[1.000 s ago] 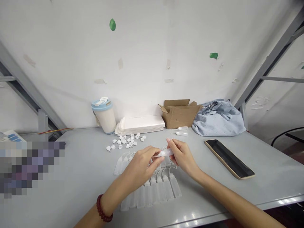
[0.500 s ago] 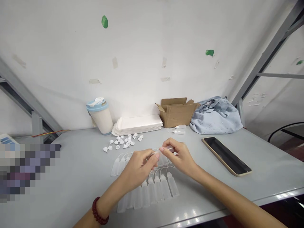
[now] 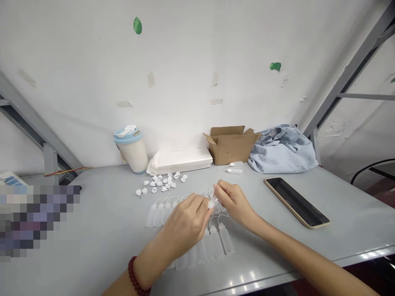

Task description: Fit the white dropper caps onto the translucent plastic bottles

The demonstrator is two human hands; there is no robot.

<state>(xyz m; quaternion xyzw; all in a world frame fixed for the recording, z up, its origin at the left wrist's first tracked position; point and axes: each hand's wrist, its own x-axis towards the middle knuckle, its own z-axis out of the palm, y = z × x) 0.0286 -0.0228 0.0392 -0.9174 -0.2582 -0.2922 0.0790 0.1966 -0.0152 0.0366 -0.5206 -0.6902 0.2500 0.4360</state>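
Observation:
Over the rows of bottles, my left hand [image 3: 189, 218] and my right hand [image 3: 236, 201] meet at one small translucent plastic bottle [image 3: 215, 200]. Both hands are closed on it. A white end of the bottle shows by my left fingers, which curl with the back of the hand towards me. My right thumb and forefinger pinch its other side; fingers hide much of it. Beneath lie several like bottles with thin bent tubes, a front row [image 3: 217, 242] and a back row [image 3: 159, 213], partly covered by my left hand and forearm.
Loose white caps with needle-like tips [image 3: 165, 183] lie behind the rows. Along the wall stand a lidded cup [image 3: 132, 152], a stack of white sleeves [image 3: 182, 160], an open cardboard box [image 3: 233, 146] and a blue cloth bag [image 3: 282, 152]. Two bottles [image 3: 235, 171] lie before the box; a phone [image 3: 296, 201] is right.
My left hand has turned over, its back now facing up, and shifted right against the bottle. My right hand has barely moved. The view has shifted slightly.

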